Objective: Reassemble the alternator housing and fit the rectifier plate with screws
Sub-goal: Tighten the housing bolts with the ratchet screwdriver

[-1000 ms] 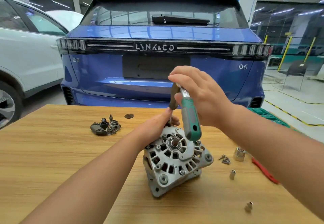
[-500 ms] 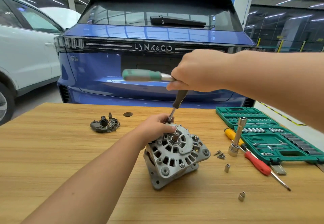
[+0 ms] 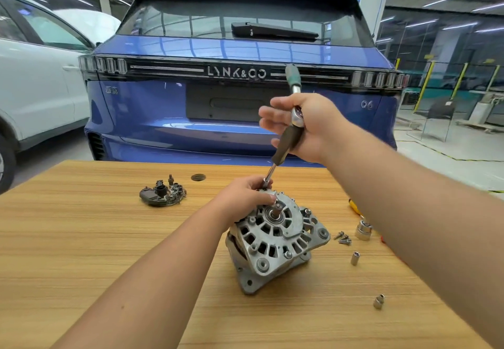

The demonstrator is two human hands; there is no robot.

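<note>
the alternator housing (image 3: 275, 242) sits tilted mid-desk (image 3: 81, 239). left hand (image 3: 242, 193) fingers pinch the socket end on its top edge; right hand (image 3: 305, 126) grips the ratchet (image 3: 293, 114) loosely, fingers part-spread. rectifier plate (image 3: 162, 194) lies at ten o'clock, screws (image 3: 343, 238) at three.

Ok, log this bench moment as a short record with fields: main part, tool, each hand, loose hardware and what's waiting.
main part: grey cast-metal alternator housing, tilted on the wooden table
tool: green-handled ratchet wrench with a dark extension, socket tip at the housing's top edge
left hand: steadies the housing and socket tip
right hand: around the ratchet head, fingers loose
loose hardware: small screws, silver sockets
waiting: black rectifier plate, lying apart on the table
</note>
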